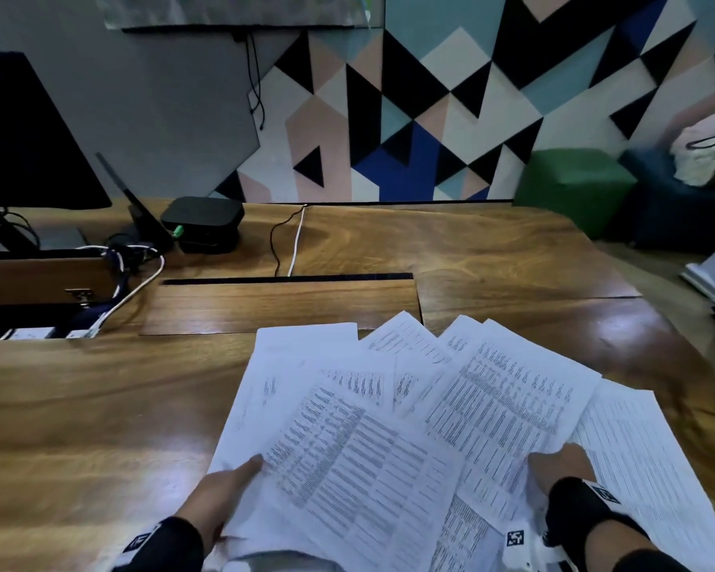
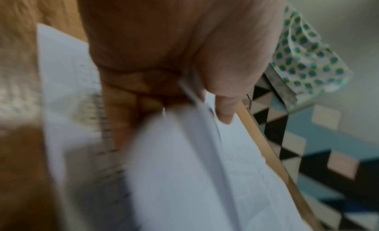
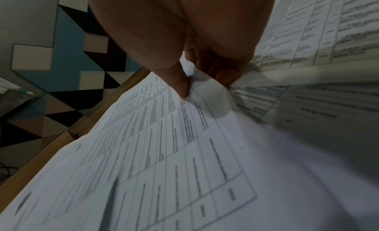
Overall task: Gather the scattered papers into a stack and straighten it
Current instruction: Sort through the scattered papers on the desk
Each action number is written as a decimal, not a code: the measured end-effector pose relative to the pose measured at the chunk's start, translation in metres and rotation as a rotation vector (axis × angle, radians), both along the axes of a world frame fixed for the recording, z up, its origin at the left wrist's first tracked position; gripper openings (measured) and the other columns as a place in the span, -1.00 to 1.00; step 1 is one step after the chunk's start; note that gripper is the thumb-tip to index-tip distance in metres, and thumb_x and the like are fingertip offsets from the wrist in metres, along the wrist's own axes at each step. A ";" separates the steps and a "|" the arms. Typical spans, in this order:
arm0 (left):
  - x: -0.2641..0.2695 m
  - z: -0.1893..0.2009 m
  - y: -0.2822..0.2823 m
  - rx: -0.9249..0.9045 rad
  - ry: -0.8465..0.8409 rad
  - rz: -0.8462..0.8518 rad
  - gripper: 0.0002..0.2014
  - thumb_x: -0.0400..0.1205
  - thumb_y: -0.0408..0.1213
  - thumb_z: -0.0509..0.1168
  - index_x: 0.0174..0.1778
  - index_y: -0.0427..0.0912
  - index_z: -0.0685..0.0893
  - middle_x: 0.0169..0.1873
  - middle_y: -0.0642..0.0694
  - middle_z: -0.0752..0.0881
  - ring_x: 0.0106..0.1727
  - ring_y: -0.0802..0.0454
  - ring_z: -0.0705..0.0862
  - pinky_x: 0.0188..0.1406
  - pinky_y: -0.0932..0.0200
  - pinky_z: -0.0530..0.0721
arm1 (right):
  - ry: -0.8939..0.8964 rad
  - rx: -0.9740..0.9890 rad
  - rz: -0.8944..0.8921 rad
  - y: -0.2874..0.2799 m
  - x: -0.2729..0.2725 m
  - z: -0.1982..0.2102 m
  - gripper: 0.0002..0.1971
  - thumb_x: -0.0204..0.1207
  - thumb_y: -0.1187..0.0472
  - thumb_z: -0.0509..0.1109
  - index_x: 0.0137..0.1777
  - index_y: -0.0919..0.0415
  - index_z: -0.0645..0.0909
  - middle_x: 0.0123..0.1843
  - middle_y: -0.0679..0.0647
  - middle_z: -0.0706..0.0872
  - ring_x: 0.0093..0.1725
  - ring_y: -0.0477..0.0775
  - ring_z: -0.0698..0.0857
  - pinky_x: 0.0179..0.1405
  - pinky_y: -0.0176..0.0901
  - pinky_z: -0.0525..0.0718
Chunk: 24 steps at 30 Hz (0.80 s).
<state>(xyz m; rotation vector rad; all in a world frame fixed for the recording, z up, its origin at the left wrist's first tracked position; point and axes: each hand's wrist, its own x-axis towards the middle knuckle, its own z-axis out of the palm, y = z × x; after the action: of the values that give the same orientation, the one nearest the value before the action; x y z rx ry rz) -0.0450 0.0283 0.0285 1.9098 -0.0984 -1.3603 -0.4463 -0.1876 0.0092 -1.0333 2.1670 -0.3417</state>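
Note:
Several white printed papers (image 1: pixel 409 410) lie fanned out and overlapping on the near part of the wooden desk (image 1: pixel 100 406). My left hand (image 1: pixel 232 489) grips the left edge of the fan, thumb on top and fingers under the sheets; the blurred left wrist view shows the left hand (image 2: pixel 184 91) with paper (image 2: pixel 184 169) between thumb and fingers. My right hand (image 1: pixel 562 464) holds the right side of the fan. In the right wrist view the right hand (image 3: pixel 203 83) pinches a sheet's edge (image 3: pixel 205 91) between thumb and fingers. One more printed sheet (image 1: pixel 644 468) lies flat at the far right.
A black monitor (image 1: pixel 25 138), a small black box (image 1: pixel 202 222) and tangled cables (image 1: pixel 133 258) stand at the back left of the desk. A cable slot (image 1: pixel 285 278) crosses the desk's middle. A green stool (image 1: pixel 574 183) and a bag (image 1: pixel 706 150) sit beyond the right edge.

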 end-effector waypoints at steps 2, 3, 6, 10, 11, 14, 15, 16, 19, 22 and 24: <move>-0.008 0.008 0.006 0.076 0.161 -0.030 -0.36 0.10 0.30 0.62 -0.44 -0.29 0.69 -0.52 -0.19 0.68 -0.54 -0.15 0.65 -0.42 0.14 0.58 | -0.003 -0.014 0.029 0.002 -0.002 0.001 -0.89 0.45 0.45 0.33 -0.29 0.40 0.52 -0.43 0.23 0.59 -0.48 0.14 0.58 -0.55 -0.24 0.44; -0.010 0.008 0.006 0.094 0.207 -0.032 -0.37 0.13 0.32 0.59 -0.54 -0.24 0.59 -0.58 -0.19 0.56 -0.61 -0.10 0.53 -0.48 0.20 0.43 | -0.008 -0.026 0.037 0.003 -0.002 0.002 -0.87 0.45 0.46 0.33 -0.32 0.39 0.52 -0.44 0.23 0.59 -0.48 0.14 0.57 -0.56 -0.24 0.42; -0.018 0.014 -0.006 -0.039 0.111 -0.066 -0.54 0.32 0.00 0.64 -0.18 -0.36 0.76 -0.39 -0.29 0.79 -0.40 -0.27 0.78 -0.27 -0.09 0.78 | -0.009 -0.055 0.062 0.007 0.001 0.005 -0.79 0.46 0.43 0.36 -0.39 0.35 0.47 -0.44 0.22 0.58 -0.48 0.14 0.56 -0.56 -0.22 0.40; -0.027 0.013 -0.023 -0.054 0.028 -0.067 -0.52 0.24 -0.35 0.62 0.04 -0.49 0.77 -0.14 -0.41 0.86 -0.12 -0.39 0.84 -0.06 -0.27 0.80 | -0.052 -0.114 0.098 0.011 0.002 0.014 -0.84 0.47 0.35 0.39 -0.32 0.34 0.56 -0.34 0.24 0.67 -0.38 0.19 0.62 -0.36 -0.10 0.58; -0.027 0.012 -0.025 -0.069 -0.007 -0.038 -0.53 0.22 -0.35 0.59 0.03 -0.48 0.77 -0.15 -0.40 0.86 -0.14 -0.38 0.85 -0.08 -0.25 0.81 | -0.089 -0.171 0.087 0.012 0.002 0.020 -0.87 0.48 0.31 0.40 -0.27 0.34 0.61 -0.27 0.27 0.72 -0.31 0.23 0.66 -0.24 -0.01 0.65; -0.020 0.006 -0.027 -0.122 -0.077 0.054 -0.58 0.25 -0.37 0.53 0.02 -0.41 0.75 -0.16 -0.34 0.87 -0.14 -0.36 0.85 -0.02 -0.25 0.80 | -0.204 -0.404 0.095 0.015 0.004 0.054 -0.88 0.54 0.21 0.38 -0.16 0.25 0.66 -0.15 0.25 0.76 -0.15 0.29 0.70 -0.05 0.12 0.67; -0.021 0.008 -0.027 -0.138 -0.086 0.055 -0.64 0.30 -0.41 0.51 0.02 -0.40 0.76 -0.16 -0.33 0.87 -0.14 -0.35 0.84 0.01 -0.24 0.79 | -0.249 -0.475 0.137 0.015 0.005 0.072 -0.90 0.57 0.22 0.37 -0.14 0.23 0.65 -0.14 0.23 0.76 -0.13 0.29 0.70 -0.07 0.11 0.66; -0.023 0.010 -0.026 -0.151 -0.089 0.049 -0.70 0.36 -0.45 0.50 0.01 -0.40 0.77 -0.16 -0.32 0.88 -0.13 -0.35 0.84 0.02 -0.21 0.78 | -0.322 -0.535 0.181 0.014 0.008 0.092 -0.92 0.59 0.24 0.37 -0.11 0.20 0.65 -0.13 0.21 0.76 -0.12 0.27 0.72 -0.09 0.08 0.65; -0.028 0.013 -0.027 -0.174 -0.046 0.016 -0.83 0.51 -0.53 0.43 0.01 -0.41 0.78 -0.12 -0.35 0.87 -0.09 -0.38 0.84 0.01 -0.18 0.78 | -0.645 -0.602 0.269 0.015 0.017 0.146 -0.90 0.61 0.20 0.37 -0.14 0.05 0.66 -0.16 0.11 0.83 -0.17 0.16 0.80 -0.14 0.03 0.75; -0.028 0.010 -0.030 -0.167 -0.051 0.003 -0.83 0.53 -0.55 0.42 0.03 -0.46 0.76 -0.10 -0.39 0.86 -0.09 -0.39 0.84 0.03 -0.23 0.77 | -0.901 -0.587 0.302 0.012 0.030 0.169 -0.92 0.56 0.18 0.36 -0.10 0.01 0.68 -0.08 0.09 0.87 -0.16 0.10 0.84 -0.16 0.05 0.83; -0.028 0.009 -0.033 -0.141 -0.070 0.001 -0.82 0.52 -0.55 0.44 0.02 -0.48 0.76 -0.12 -0.40 0.86 -0.11 -0.38 0.84 0.04 -0.25 0.77 | -1.031 -0.544 0.269 0.009 0.043 0.168 -0.89 0.60 0.27 0.32 0.01 0.11 0.67 -0.04 0.13 0.87 -0.13 0.12 0.85 -0.14 0.07 0.83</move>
<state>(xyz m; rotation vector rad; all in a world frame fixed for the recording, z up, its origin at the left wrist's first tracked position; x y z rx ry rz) -0.0728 -0.0045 0.0375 1.8385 -0.2223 -1.2528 -0.4035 -0.1790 0.1771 -1.0651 1.0095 -1.0905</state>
